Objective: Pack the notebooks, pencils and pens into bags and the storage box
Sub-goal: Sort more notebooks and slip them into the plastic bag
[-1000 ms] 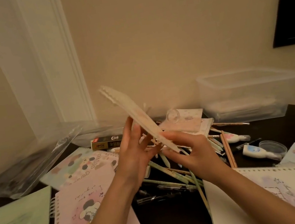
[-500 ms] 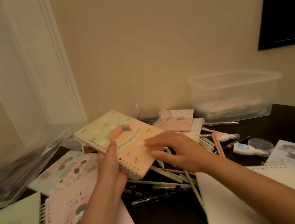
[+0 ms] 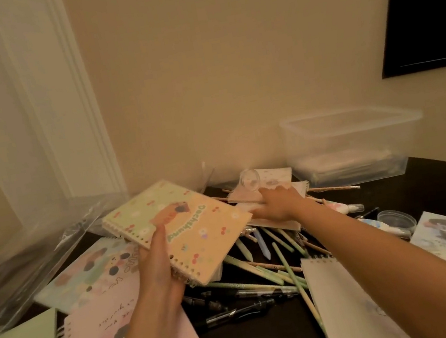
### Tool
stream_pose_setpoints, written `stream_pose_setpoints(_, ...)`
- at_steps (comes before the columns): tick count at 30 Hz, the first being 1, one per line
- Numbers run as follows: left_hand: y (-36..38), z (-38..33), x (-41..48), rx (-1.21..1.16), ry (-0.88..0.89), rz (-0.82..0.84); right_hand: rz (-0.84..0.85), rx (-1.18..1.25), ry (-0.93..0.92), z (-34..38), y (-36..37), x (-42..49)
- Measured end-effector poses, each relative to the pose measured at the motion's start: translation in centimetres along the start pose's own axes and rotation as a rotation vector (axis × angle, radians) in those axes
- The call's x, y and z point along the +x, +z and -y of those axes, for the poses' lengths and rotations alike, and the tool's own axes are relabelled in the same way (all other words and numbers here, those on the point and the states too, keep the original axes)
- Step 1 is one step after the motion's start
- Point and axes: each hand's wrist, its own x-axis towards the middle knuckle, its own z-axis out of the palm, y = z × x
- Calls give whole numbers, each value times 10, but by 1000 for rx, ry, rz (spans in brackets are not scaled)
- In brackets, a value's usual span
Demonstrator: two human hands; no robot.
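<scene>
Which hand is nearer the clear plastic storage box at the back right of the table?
Right. The right hand touches the small pale notebooks just left of the clear plastic storage box; the left hand holds the yellow spiral notebook farther left.

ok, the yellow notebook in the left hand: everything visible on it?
Closed spiral notebook, card cover fading green to peach-yellow, printed with a dog, "Dachshund" lettering, cherries and flowers. Coil runs along the near-left edge. Held tilted above the pens, cover up; the left hand grips the coil edge, thumb on the cover.
</scene>
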Motion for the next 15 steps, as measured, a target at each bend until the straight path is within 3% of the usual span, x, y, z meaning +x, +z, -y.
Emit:
stream_pose_setpoints(10, 2, 1, -2, 29, -3, 0, -140, -334, -114, -8, -5, -32)
stream_pose_setpoints(15, 3, 2, -5, 41, 15, 11, -148, -132, -170, -12, -2, -43)
